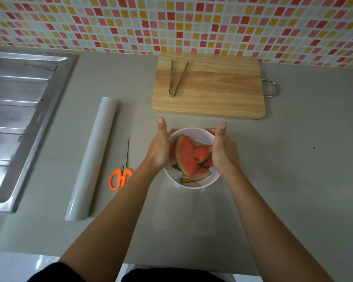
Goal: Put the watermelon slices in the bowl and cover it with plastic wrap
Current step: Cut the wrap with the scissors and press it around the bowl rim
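Your left hand (159, 148) and right hand (223, 152) are clasping the bowl (192, 185), fingers (210, 130) curling round its rim. You are likely smoothing the plastic wrap (183, 212) over the watermelon slices (186, 155).

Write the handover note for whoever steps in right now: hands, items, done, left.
The left hand and right hand cup the bowl at its sides, fingers curved round its far rim.
The watermelon slices are in the bowl: done.
A clear sheet of wrap seems to trail from it toward the person.
The wrap roll and scissors lie to the left.
Left: press the wrap down round the rim.
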`<move>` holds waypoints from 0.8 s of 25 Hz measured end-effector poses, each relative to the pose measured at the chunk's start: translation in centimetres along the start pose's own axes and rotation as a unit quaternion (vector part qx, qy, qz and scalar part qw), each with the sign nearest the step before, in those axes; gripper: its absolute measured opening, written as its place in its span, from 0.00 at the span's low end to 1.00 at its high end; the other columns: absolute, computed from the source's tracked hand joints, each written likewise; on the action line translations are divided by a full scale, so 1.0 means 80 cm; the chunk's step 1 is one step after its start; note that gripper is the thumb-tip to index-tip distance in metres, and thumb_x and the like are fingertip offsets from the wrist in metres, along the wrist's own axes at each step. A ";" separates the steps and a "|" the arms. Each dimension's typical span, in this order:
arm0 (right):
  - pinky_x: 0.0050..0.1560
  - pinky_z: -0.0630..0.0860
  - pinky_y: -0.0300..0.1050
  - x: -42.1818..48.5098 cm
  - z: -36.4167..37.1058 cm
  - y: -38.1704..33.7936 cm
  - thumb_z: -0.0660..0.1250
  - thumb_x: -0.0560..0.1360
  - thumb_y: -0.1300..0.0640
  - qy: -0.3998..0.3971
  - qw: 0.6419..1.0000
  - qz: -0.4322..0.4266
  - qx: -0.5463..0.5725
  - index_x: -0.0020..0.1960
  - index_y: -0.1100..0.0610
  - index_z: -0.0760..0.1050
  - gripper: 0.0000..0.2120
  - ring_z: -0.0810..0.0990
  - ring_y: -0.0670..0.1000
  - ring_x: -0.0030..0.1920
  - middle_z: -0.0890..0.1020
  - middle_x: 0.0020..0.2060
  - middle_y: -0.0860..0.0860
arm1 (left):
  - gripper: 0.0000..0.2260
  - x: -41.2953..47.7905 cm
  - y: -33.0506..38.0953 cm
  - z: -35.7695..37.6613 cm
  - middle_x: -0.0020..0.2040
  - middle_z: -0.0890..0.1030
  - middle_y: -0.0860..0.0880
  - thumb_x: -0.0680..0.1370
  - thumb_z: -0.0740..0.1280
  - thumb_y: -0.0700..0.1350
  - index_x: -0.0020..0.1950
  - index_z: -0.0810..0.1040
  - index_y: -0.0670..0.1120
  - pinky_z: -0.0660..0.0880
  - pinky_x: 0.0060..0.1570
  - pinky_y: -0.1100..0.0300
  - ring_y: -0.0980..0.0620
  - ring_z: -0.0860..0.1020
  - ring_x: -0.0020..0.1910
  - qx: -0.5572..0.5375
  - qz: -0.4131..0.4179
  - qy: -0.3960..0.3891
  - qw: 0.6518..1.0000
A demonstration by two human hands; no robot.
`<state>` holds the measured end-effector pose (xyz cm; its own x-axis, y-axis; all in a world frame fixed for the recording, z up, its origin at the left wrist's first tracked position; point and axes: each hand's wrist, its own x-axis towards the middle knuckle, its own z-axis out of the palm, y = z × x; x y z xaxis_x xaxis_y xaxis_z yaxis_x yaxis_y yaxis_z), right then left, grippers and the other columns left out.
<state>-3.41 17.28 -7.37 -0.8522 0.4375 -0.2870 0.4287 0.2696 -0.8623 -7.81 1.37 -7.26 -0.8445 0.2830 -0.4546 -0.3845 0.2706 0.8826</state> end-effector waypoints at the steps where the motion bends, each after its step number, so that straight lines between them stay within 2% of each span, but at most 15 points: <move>1: 0.57 0.67 0.42 0.000 -0.004 0.004 0.34 0.62 0.22 0.000 0.999 0.002 0.042 0.58 0.46 0.76 0.46 0.76 0.49 0.58 0.80 0.56 0.46 | 0.40 0.000 -0.002 -0.006 0.61 0.79 0.45 0.77 0.35 0.67 0.63 0.77 0.48 0.69 0.64 0.52 0.46 0.76 0.63 -0.055 -0.006 -0.013 0.998; 3: 0.64 0.64 0.41 -0.005 -0.009 0.012 0.39 0.63 0.21 -0.032 0.988 -0.018 0.150 0.59 0.41 0.73 0.41 0.71 0.46 0.65 0.75 0.63 0.43 | 0.35 -0.004 -0.009 -0.014 0.69 0.73 0.48 0.78 0.38 0.65 0.70 0.70 0.48 0.66 0.68 0.54 0.50 0.70 0.68 -0.128 0.008 0.001 0.992; 4: 0.65 0.65 0.41 -0.008 -0.008 0.015 0.41 0.64 0.22 -0.059 0.976 -0.031 0.206 0.60 0.41 0.73 0.38 0.71 0.45 0.66 0.73 0.65 0.45 | 0.32 -0.007 -0.011 -0.012 0.68 0.73 0.50 0.79 0.39 0.64 0.71 0.70 0.49 0.67 0.68 0.54 0.52 0.70 0.68 -0.152 0.028 -0.008 0.988; 6: 0.62 0.73 0.44 -0.013 0.001 0.021 0.42 0.70 0.29 -0.088 0.954 -0.035 0.284 0.59 0.46 0.74 0.34 0.76 0.48 0.62 0.76 0.63 0.53 | 0.29 -0.009 -0.013 0.000 0.64 0.78 0.49 0.80 0.42 0.62 0.66 0.73 0.49 0.72 0.64 0.53 0.50 0.76 0.63 -0.194 0.052 -0.041 0.979; 8: 0.58 0.76 0.49 -0.014 0.008 0.019 0.42 0.72 0.32 -0.080 0.951 -0.016 0.298 0.56 0.48 0.77 0.33 0.79 0.53 0.57 0.81 0.56 0.56 | 0.29 -0.008 -0.008 0.009 0.58 0.81 0.44 0.81 0.42 0.60 0.61 0.77 0.47 0.75 0.60 0.52 0.46 0.79 0.59 -0.213 0.036 -0.037 0.976; 10: 0.53 0.77 0.46 -0.011 0.009 0.014 0.42 0.70 0.30 -0.065 0.955 0.009 0.290 0.52 0.46 0.80 0.34 0.81 0.52 0.53 0.84 0.50 0.52 | 0.30 -0.004 -0.002 0.008 0.53 0.84 0.45 0.82 0.42 0.59 0.59 0.78 0.45 0.78 0.51 0.57 0.48 0.81 0.54 -0.200 0.021 -0.024 0.979; 12: 0.52 0.77 0.46 -0.009 0.007 0.011 0.42 0.67 0.27 -0.057 0.966 0.023 0.252 0.48 0.43 0.81 0.34 0.82 0.50 0.51 0.85 0.47 0.50 | 0.30 -0.004 -0.001 0.007 0.50 0.85 0.47 0.82 0.42 0.58 0.60 0.78 0.41 0.79 0.45 0.62 0.50 0.82 0.51 -0.181 0.022 -0.034 0.983; 14: 0.56 0.76 0.51 -0.009 0.008 0.010 0.40 0.66 0.25 -0.048 0.978 0.027 0.203 0.47 0.43 0.81 0.36 0.82 0.50 0.51 0.85 0.47 0.50 | 0.32 -0.003 -0.002 0.009 0.52 0.84 0.44 0.82 0.41 0.58 0.62 0.77 0.39 0.79 0.49 0.59 0.48 0.82 0.53 -0.151 0.032 -0.048 0.987; 17: 0.59 0.74 0.51 -0.011 0.005 0.006 0.36 0.63 0.24 -0.020 0.991 0.046 0.121 0.53 0.45 0.79 0.43 0.80 0.50 0.54 0.83 0.51 0.50 | 0.33 0.000 0.002 0.002 0.56 0.82 0.40 0.82 0.39 0.58 0.63 0.77 0.40 0.74 0.61 0.49 0.45 0.80 0.57 -0.085 0.036 -0.060 0.994; 18: 0.61 0.73 0.49 -0.013 0.003 0.007 0.36 0.63 0.24 0.001 0.991 0.052 0.122 0.57 0.45 0.77 0.44 0.79 0.50 0.57 0.82 0.54 0.50 | 0.34 0.001 0.003 -0.002 0.58 0.81 0.40 0.82 0.38 0.59 0.64 0.76 0.41 0.72 0.63 0.48 0.45 0.79 0.59 -0.064 0.036 -0.071 0.995; 20: 0.66 0.67 0.47 -0.025 0.004 0.010 0.38 0.64 0.25 0.033 0.979 0.056 0.193 0.66 0.47 0.70 0.43 0.73 0.47 0.63 0.76 0.63 0.46 | 0.33 0.003 0.001 -0.007 0.63 0.78 0.43 0.81 0.37 0.59 0.68 0.72 0.41 0.71 0.65 0.49 0.47 0.77 0.61 -0.084 0.035 -0.081 0.993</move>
<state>-1.43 16.33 -7.63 -0.7800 0.5038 -0.3713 0.3617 -0.1214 -0.9244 -8.23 0.96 -7.25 -0.8057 0.4431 -0.3930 -0.3955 0.0915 0.9139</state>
